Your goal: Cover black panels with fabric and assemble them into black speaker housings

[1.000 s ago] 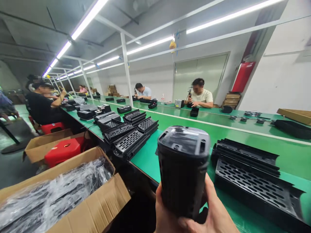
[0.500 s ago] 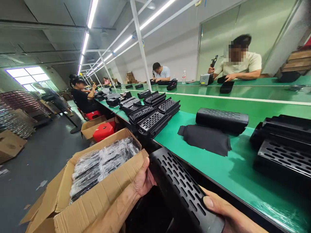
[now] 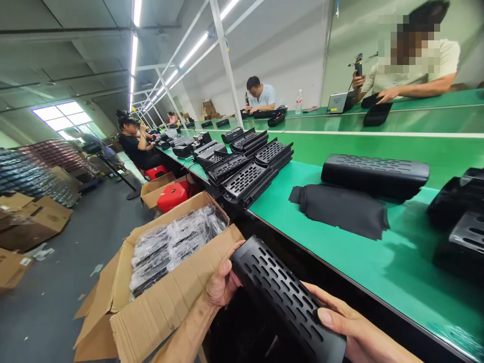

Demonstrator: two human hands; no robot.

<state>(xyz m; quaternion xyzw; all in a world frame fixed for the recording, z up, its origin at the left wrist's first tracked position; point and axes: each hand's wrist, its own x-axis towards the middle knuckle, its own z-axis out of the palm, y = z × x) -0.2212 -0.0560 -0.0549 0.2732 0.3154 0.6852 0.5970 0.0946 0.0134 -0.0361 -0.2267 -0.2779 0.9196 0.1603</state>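
Observation:
I hold a long black perforated plastic housing (image 3: 283, 295) in both hands, low in front of the green table's near edge. My left hand (image 3: 220, 285) grips its far end, thumb over the top. My right hand (image 3: 351, 327) wraps the near end, thumb pressed on the perforated face. A second black housing (image 3: 374, 174) lies on the green table (image 3: 378, 262) beyond, with a black cloth piece (image 3: 342, 209) in front of it.
An open cardboard box (image 3: 170, 292) of plastic-bagged black parts sits at my left. Stacks of black perforated shells (image 3: 249, 169) lie on the table further left, and more (image 3: 461, 222) at the right edge. Several people work along the line; one sits opposite with a tool.
The housing was upright a second ago and now lies lengthwise between my hands. My view swung left and a little closer; the hands keep their grip.

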